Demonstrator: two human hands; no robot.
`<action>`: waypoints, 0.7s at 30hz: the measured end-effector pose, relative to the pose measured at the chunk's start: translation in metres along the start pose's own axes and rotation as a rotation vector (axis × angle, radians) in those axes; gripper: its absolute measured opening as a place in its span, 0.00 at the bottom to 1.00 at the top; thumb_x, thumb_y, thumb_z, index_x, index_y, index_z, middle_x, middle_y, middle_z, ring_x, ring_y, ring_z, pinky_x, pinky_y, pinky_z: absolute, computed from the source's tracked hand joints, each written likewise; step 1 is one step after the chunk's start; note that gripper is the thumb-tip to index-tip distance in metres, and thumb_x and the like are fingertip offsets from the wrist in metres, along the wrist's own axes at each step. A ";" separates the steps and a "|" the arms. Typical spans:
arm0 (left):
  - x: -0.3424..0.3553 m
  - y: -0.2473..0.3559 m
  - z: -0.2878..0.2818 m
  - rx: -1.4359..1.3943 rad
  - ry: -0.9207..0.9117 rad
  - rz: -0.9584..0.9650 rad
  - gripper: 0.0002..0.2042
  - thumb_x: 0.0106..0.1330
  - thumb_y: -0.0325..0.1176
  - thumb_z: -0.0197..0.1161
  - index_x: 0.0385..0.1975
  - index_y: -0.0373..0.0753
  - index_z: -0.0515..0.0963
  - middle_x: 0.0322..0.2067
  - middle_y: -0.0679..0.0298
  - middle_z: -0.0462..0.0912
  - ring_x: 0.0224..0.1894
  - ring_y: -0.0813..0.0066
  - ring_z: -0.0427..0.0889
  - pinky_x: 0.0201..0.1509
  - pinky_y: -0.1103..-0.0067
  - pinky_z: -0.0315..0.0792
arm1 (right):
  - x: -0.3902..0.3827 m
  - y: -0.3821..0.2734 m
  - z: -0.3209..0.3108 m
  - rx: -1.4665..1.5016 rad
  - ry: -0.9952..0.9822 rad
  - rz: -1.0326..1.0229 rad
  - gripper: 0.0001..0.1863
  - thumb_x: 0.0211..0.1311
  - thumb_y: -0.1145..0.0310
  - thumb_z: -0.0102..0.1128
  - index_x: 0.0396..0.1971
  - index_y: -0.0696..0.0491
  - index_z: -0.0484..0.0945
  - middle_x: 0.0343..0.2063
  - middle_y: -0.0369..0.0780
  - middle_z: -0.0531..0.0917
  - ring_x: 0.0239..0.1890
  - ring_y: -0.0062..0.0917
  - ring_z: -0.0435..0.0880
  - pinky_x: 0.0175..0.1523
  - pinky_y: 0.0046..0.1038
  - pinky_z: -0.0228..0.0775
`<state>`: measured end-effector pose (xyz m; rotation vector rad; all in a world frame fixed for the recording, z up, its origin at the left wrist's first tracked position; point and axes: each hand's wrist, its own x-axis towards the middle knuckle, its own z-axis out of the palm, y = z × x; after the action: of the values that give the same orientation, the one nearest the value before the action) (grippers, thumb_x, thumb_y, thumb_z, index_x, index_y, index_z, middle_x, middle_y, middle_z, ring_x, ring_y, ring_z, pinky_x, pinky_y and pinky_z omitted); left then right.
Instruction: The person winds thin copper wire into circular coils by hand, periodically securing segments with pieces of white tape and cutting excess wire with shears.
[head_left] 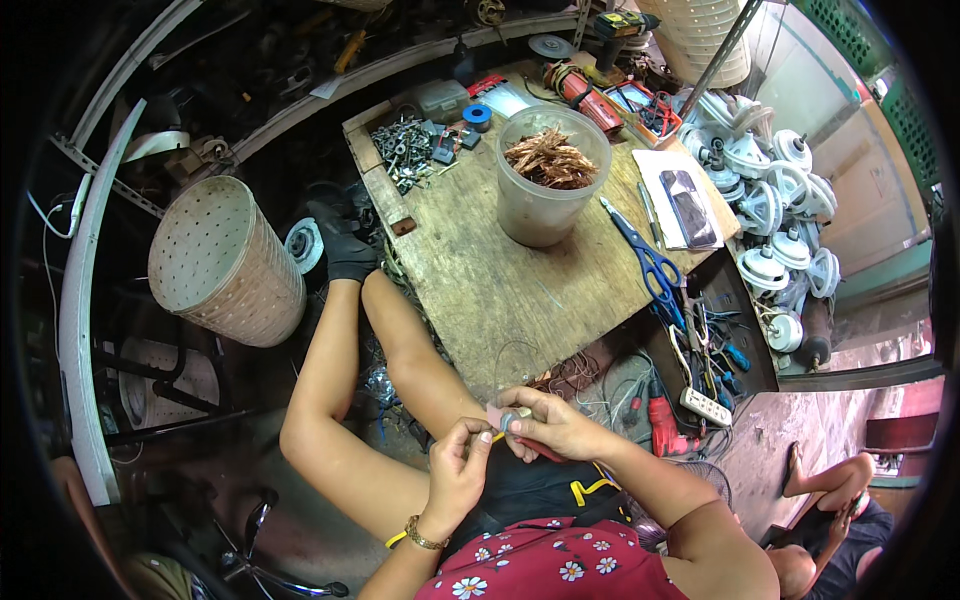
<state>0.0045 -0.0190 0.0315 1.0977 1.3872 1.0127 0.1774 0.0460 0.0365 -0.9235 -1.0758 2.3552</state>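
Above my lap, both hands meet on a small piece. My left hand [460, 468] is closed in a pinch at the yellow bit [498, 437] of it. My right hand [553, 425] is closed beside it, with something blue and red partly showing between its fingers; its kind is too small to make out. A thin loop of wire [517, 343] rises from near the fingertips. On the wooden table [450, 260] ahead stands a clear plastic tub [535, 215] with coppery strands [552, 160] in it.
Blue scissors [655, 270] and a phone [687, 205] lie on the table's right side; screws [405, 150] are heaped far left. Pliers and a power strip [705, 407] fill a tray at right. White fan motors [765, 260] pile beyond. A woven basket [230, 265] stands left. Another person [830, 530] sits lower right.
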 end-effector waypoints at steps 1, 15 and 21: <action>0.000 0.002 -0.001 0.010 -0.001 0.001 0.05 0.67 0.27 0.52 0.32 0.32 0.73 0.25 0.70 0.76 0.28 0.87 0.71 0.33 0.87 0.67 | 0.000 0.000 0.003 -0.032 0.008 -0.004 0.15 0.67 0.70 0.49 0.51 0.58 0.65 0.28 0.37 0.77 0.26 0.18 0.75 0.30 0.20 0.69; -0.007 0.009 -0.006 0.107 -0.001 0.104 0.05 0.66 0.28 0.54 0.32 0.33 0.73 0.21 0.69 0.75 0.23 0.86 0.68 0.25 0.85 0.63 | -0.004 -0.014 0.016 -0.141 -0.049 -0.015 0.11 0.66 0.69 0.51 0.45 0.56 0.65 0.19 0.36 0.75 0.16 0.15 0.69 0.22 0.18 0.62; -0.001 0.014 0.000 -0.428 -0.020 -0.074 0.07 0.63 0.25 0.58 0.38 0.32 0.71 0.37 0.65 0.75 0.34 0.86 0.71 0.35 0.89 0.66 | -0.009 -0.018 0.015 -0.474 0.101 -0.003 0.12 0.63 0.70 0.53 0.43 0.57 0.65 0.19 0.36 0.77 0.18 0.18 0.74 0.23 0.21 0.64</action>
<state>0.0059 -0.0166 0.0454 0.7321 1.1169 1.1734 0.1745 0.0443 0.0621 -1.1817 -1.6269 2.0568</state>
